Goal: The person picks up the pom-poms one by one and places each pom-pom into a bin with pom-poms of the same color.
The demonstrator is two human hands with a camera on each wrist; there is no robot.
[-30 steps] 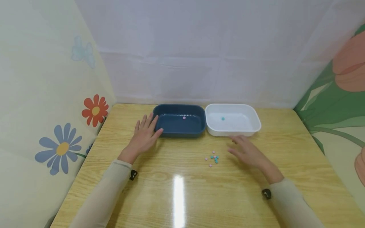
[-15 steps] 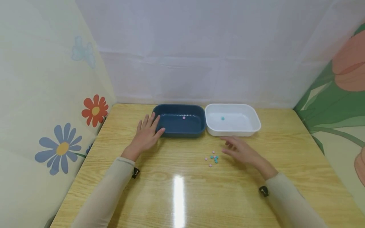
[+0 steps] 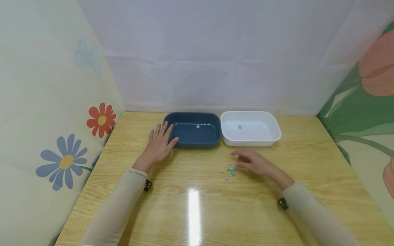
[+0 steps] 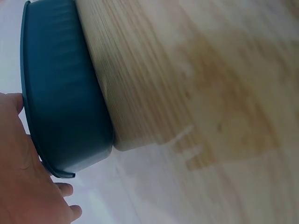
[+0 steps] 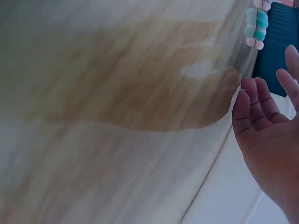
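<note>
Fingers spread, my left hand (image 3: 157,147) rests at the left end of a dark blue rectangular dish (image 3: 197,145). In the left wrist view its thumb and fingertips lie along the rim of the blue dish (image 4: 65,93). My right hand (image 3: 255,163) hovers just right of a small cluster of pink and teal beads (image 3: 233,174) on the table. Its fingers are loosely bent, with nothing held. The right wrist view shows the palm side of the right hand (image 5: 271,135), apart from the beads (image 5: 259,35).
A white rectangular dish (image 3: 250,142) stands against the blue dish's right side. One pink bead (image 3: 198,126) lies in the blue dish and one teal bead (image 3: 240,127) in the white one. Behind both hangs a pale cloth (image 3: 197,68), at the back edge of the wooden table (image 3: 172,205).
My right hand has moved left, from in front of the white dish toward the bead cluster. My left hand has shifted slightly right against the blue dish. The beads stay put.
</note>
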